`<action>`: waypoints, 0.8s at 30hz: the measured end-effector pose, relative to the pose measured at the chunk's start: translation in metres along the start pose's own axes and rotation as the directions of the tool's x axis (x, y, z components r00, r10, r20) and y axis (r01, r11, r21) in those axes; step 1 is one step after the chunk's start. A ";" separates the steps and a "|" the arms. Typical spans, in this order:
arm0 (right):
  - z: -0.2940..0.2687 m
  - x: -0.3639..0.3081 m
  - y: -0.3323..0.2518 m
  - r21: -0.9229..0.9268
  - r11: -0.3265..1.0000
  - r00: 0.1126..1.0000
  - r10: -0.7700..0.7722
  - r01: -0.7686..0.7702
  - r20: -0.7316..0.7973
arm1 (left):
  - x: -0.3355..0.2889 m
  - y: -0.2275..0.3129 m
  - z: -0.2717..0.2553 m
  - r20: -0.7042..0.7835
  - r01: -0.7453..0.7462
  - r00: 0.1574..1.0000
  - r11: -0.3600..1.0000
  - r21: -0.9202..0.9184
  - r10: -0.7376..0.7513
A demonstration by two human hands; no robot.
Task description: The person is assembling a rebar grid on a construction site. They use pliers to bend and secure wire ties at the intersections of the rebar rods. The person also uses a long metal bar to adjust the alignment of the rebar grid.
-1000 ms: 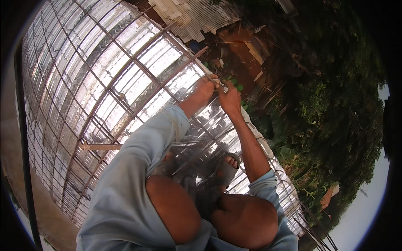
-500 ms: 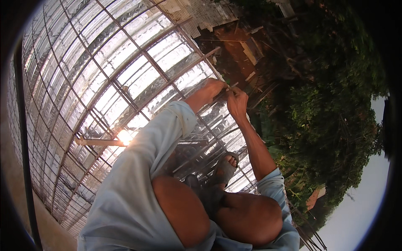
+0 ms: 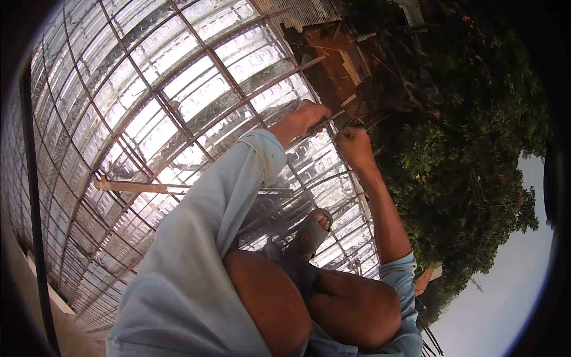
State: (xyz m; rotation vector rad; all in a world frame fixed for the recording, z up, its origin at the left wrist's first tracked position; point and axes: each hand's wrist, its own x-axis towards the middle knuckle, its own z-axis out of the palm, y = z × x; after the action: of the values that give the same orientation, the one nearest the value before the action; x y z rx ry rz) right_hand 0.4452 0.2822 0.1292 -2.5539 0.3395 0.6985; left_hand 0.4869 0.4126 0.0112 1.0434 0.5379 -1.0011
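Note:
My left hand (image 3: 306, 119) is at the outer edge of a rusty steel bar grid (image 3: 225, 71), its fingers curled in beside a bar whose end sticks out past the edge. Whether it grips that bar or something thin is hidden. Just right of it and slightly lower is my right hand (image 3: 355, 146), closed in a pinch beyond the grid's edge. What sits between its fingers is too small to make out. A small gap separates the two hands. Shiny ribbed metal sheeting (image 3: 196, 89) lies beneath the bars.
I squat on the grid, one sandalled foot (image 3: 315, 229) near its right edge. A tan bar (image 3: 131, 187) lies across the rods at left. Beyond the edge is a drop toward brown ground (image 3: 333, 59) and trees (image 3: 458, 160). A dark pole (image 3: 34, 196) stands far left.
My hands have come apart: the right has moved right and slightly down, away from the left. The left has shifted slightly right. The view has also shifted a little.

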 end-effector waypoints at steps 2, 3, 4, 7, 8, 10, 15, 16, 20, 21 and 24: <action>-0.010 0.002 -0.011 -0.081 0.993 0.996 -0.085 0.082 -0.023 | 0.000 -0.002 0.001 0.016 -0.028 0.999 1.000 -0.005 0.028; -0.009 0.012 -0.010 -0.098 0.988 0.988 -0.126 0.117 -0.085 | 0.000 -0.002 0.003 -0.001 -0.025 1.000 1.000 -0.004 0.025; -0.013 0.025 -0.008 -0.122 0.982 0.974 -0.163 0.144 -0.159 | -0.002 0.001 0.008 -0.005 -0.027 1.000 1.000 0.001 0.027; -0.017 0.055 0.025 -0.208 0.975 0.975 -0.113 0.073 -0.190 | 0.001 -0.003 0.017 0.018 -0.041 0.999 0.999 -0.003 0.041; -0.013 0.058 0.026 -0.237 0.971 0.985 -0.077 0.038 -0.157 | 0.002 -0.007 0.013 0.015 -0.044 0.999 0.999 -0.014 0.044; -0.002 0.053 0.048 -0.351 0.936 0.992 -0.067 0.026 -0.105 | 0.004 -0.009 0.012 0.007 -0.054 0.998 0.998 -0.025 0.055; 0.025 0.020 0.009 0.455 0.842 0.886 0.056 -0.289 0.460 | -0.011 -0.004 -0.007 -0.221 -0.053 0.974 0.999 -0.011 0.049; 0.013 0.022 0.007 0.640 0.688 0.870 -0.025 -0.342 0.493 | -0.004 -0.002 -0.008 -0.243 -0.060 0.968 0.997 0.041 0.068; -0.001 -0.022 0.033 0.592 0.739 0.920 0.096 -0.322 0.381 | -0.013 0.000 0.020 -0.105 -0.080 0.988 0.957 0.280 0.113; -0.010 -0.033 0.049 0.479 0.832 0.928 0.107 -0.280 0.356 | -0.003 -0.003 0.021 -0.062 -0.043 0.997 0.987 0.154 0.053; -0.041 -0.084 0.103 0.339 0.910 0.905 0.080 -0.237 0.418 | 0.027 -0.005 -0.001 0.032 -0.122 0.992 0.992 0.044 0.120</action>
State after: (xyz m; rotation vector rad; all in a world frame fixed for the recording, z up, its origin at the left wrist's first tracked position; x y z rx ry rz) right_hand 0.3558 0.1826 0.1669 -1.9711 0.4979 1.0740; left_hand 0.4956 0.4016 -0.0122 1.0878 0.4243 -0.9238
